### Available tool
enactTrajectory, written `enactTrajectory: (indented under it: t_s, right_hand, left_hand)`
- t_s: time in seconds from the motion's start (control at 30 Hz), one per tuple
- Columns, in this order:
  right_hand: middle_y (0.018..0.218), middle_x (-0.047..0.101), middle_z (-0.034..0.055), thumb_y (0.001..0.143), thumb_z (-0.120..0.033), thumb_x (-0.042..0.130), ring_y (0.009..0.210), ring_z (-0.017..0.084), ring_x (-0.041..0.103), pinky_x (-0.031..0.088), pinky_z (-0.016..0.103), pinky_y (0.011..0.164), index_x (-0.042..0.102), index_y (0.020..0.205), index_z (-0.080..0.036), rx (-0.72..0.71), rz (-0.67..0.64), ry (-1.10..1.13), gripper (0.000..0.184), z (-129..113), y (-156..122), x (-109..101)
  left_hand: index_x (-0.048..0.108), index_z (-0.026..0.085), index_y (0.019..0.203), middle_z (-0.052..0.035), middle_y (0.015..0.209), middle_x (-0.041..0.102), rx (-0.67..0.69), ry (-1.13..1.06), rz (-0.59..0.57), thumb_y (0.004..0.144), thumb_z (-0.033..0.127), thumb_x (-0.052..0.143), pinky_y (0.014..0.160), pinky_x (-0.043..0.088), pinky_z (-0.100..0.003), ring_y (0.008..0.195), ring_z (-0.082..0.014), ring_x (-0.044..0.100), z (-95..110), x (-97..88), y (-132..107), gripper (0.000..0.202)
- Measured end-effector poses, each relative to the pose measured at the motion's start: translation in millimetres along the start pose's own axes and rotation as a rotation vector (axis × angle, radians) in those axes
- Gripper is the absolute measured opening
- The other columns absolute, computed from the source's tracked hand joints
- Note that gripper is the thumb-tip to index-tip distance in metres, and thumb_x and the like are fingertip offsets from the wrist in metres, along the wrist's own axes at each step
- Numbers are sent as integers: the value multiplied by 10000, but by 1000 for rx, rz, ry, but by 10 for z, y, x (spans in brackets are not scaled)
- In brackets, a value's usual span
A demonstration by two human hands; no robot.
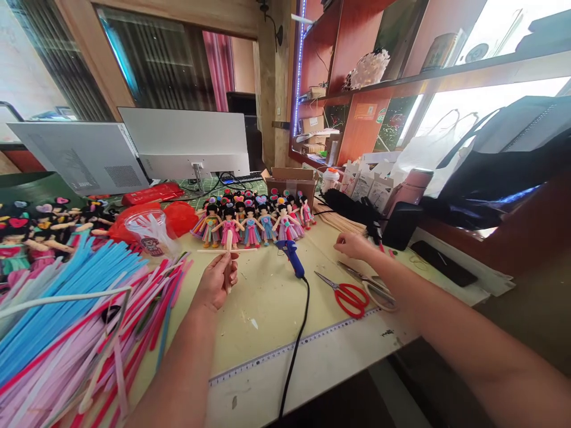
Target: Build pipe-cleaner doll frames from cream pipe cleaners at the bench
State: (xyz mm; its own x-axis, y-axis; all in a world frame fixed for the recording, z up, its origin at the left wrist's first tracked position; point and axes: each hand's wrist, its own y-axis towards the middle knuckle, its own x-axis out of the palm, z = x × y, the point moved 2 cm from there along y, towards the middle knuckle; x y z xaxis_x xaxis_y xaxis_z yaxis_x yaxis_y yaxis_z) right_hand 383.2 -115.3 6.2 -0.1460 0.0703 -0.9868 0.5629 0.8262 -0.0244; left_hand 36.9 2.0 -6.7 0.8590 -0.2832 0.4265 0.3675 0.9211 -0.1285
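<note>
My left hand [217, 278] is closed around a pale beige pipe cleaner figure [229, 241], upright, with a thin crosspiece reaching out to both sides. To the right, my right hand [352, 245] has its fingers pinched together low over the table, close to a bundle of beige pipe cleaners [341, 223]. What it pinches, if anything, is too small to make out. Between the hands lies a blue glue gun [292, 260] with a black cord. Red-handled scissors [350, 297] and a second pair of metal scissors [372, 284] rest below my right forearm.
Several finished dolls [252, 223] stand in rows at the back. Colourful pipe cleaners [89, 315] cover the left side, beside a red plastic bag [181, 220]. A ruler strip [276, 356] crosses the front. A phone [441, 263] and a pink bottle [413, 187] are at right.
</note>
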Motion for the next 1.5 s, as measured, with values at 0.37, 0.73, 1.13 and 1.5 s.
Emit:
enactTrajectory:
  t_s: [0.37, 0.73, 1.13, 1.5]
  right_hand:
    - [1186, 589, 135, 891, -189, 427, 1116, 270, 494, 438, 313, 801, 674, 1105, -221, 40, 205, -228, 328, 164, 516, -154]
    - [1163, 588, 215, 887, -237, 509, 1143, 321, 500, 406, 424, 875, 625, 1128, -104, 74, 204, -317, 298, 112, 863, -57]
    - [1141, 648, 235, 893, -273, 503, 1080, 305, 634, 487, 387, 822, 580, 1188, -116, 142, 68, -232, 343, 89, 1092, -118]
    - [1031, 681, 149, 830, -276, 624, 947, 239, 659, 503, 345, 782, 610, 1113, -89, 192, -86, -182, 340, 136, 1315, -103]
  left_hand:
    - [616, 119, 777, 37, 544, 527, -22, -4, 11, 692, 317, 720, 387, 287, -172, 391, -44, 409, -22, -22, 18, 239]
    - [613, 130, 790, 42, 554, 521, -47, 11, 25, 680, 353, 738, 387, 278, -176, 395, -43, 406, -50, -35, 34, 279]
    - [616, 133, 780, 40, 555, 526, -55, 23, 25, 678, 361, 736, 388, 285, -176, 395, -42, 411, -92, -53, 71, 278]
    - [620, 128, 770, 41, 552, 524, -61, 35, 32, 673, 357, 738, 386, 288, -178, 396, -42, 404, -95, -36, 55, 275]
